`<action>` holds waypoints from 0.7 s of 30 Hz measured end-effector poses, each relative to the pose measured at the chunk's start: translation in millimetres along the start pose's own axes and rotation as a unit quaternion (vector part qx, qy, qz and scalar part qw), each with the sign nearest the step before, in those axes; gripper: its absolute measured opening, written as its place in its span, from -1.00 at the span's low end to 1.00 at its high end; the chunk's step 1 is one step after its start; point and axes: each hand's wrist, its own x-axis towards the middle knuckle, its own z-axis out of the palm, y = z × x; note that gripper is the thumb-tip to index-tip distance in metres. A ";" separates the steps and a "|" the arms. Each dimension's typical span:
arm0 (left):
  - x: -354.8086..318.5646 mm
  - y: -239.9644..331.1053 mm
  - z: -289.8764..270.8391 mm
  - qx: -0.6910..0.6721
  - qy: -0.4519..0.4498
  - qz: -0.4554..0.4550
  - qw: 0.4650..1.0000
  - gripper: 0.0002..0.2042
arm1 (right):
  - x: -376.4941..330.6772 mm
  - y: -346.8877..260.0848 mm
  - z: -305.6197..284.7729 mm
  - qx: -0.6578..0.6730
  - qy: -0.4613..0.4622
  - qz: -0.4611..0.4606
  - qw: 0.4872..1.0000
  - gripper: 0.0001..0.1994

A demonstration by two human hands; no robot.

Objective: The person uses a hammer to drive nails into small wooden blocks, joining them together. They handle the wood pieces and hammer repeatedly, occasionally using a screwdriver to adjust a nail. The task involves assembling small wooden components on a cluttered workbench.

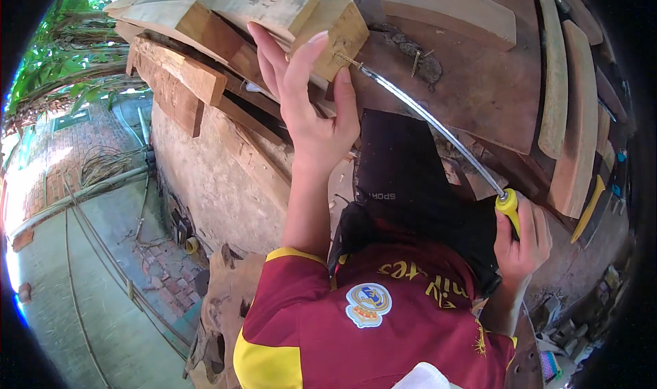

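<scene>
My right hand (523, 242) is wrapped round the yellow handle of a long screwdriver (434, 124). The steel shaft slants up to the left, and its tip meets a thin brass-coloured screw (348, 59) at the face of a pale wooden block (335, 29). On that block my left hand (311, 105) has its thumb at the lower edge and its fingers along the left side, close to the screw. The block sits against the end of a long curved timber (267, 5). Whether the screw has entered the wood is too small to tell.
More cut timbers (181, 70) are stacked at the left. A curved board (448, 9) lies on the brown surface at the back, and long curved pieces (575, 115) stand at the right. Beside them is a yellow-handled tool (588, 211). A gnarled wood piece (229, 307) is at lower left.
</scene>
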 end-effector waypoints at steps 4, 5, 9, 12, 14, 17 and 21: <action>-0.9 -0.4 0.0 -0.003 0.004 -0.007 1.000 -0.45 | 1.6 -3.4 -2.4 -0.039 0.020 -0.018 0.999 -0.68; -0.2 0.5 -0.3 -0.001 0.004 -0.008 1.000 -0.45 | 1.8 -3.7 -3.2 -0.046 0.021 -0.022 0.998 -0.68; 0.1 1.4 0.2 -0.005 0.004 -0.009 1.000 -0.46 | 3.5 -3.3 -6.2 -0.069 0.028 -0.028 0.997 -0.67; 1.1 1.3 0.4 -0.007 0.006 -0.006 1.000 -0.47 | 3.3 -4.3 -6.1 -0.079 0.033 -0.039 0.996 -0.67; 2.1 3.9 -1.2 0.012 0.001 -0.007 1.000 -0.47 | 2.3 -3.3 -5.6 -0.087 0.038 -0.045 0.994 -0.67; 1.5 2.8 -1.5 0.010 0.002 -0.008 1.000 -0.48 | 3.7 -4.0 -6.3 -0.078 0.039 -0.047 0.995 -0.67; 1.9 2.6 -1.5 -0.003 0.002 -0.012 1.000 -0.49 | 3.0 -1.7 -6.6 -0.080 0.042 -0.059 0.994 -0.66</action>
